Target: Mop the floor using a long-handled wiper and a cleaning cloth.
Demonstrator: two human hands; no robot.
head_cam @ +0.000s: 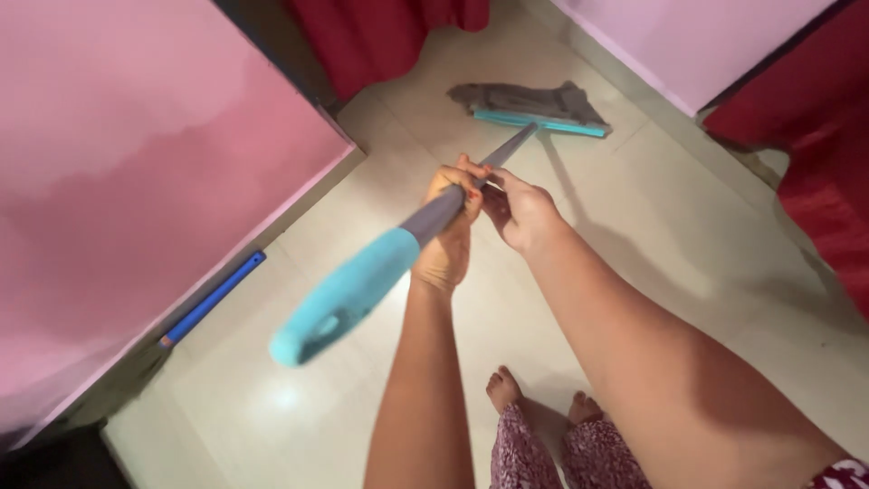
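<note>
A flat mop with a grey pole and a teal grip end slants from near me down to the floor. Its teal head lies on the tiles with a grey cloth on it. My left hand is closed around the grey pole just above the teal grip. My right hand touches the pole a little further down, fingers curled at it. My two bare feet stand on the floor below.
A pink wall runs along the left, with a blue stick lying at its base. Red curtains hang at the top and at the right. Another pale wall stands at top right.
</note>
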